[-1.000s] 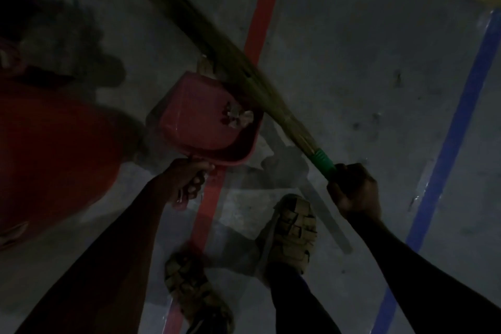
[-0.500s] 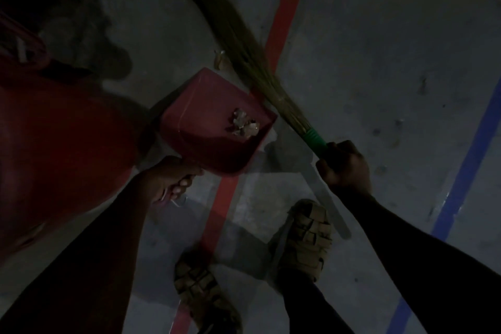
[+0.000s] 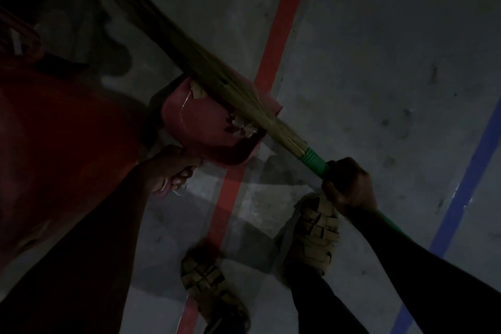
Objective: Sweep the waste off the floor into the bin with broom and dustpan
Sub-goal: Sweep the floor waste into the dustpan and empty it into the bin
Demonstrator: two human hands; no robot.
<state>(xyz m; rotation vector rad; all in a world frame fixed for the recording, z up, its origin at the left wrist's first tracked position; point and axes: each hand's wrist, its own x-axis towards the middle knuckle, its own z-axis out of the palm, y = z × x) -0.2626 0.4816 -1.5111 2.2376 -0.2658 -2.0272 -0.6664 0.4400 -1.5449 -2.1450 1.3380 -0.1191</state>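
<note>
Bin, dark red and dim, sits furthest left of the dustpan from where I watch, just beside it; I cannot tell whether the two touch. My left hand curls around the dustpan's handle at the pan's near edge, fingertips tucked under, gripping it firmly. Dustpan itself is red and tilted, with its open mouth facing away from me. Pale waste lies inside the pan toward its right wall, and another scrap shows at the pan's far lip, partly hidden under the bristles. Across the top of the dustpan runs the broom, its straw bristles lying diagonally from beyond the pan's far left corner down to its right edge, blurred at the far end. A red line on the floor passes behind and under the dustpan. Right of the dustpan, the broom's green collar leads into my right hand, fisted tight around the handle. Two sandalled feet stand nearer me than the dustpan. Well to the pan's right runs a blue line.
</note>
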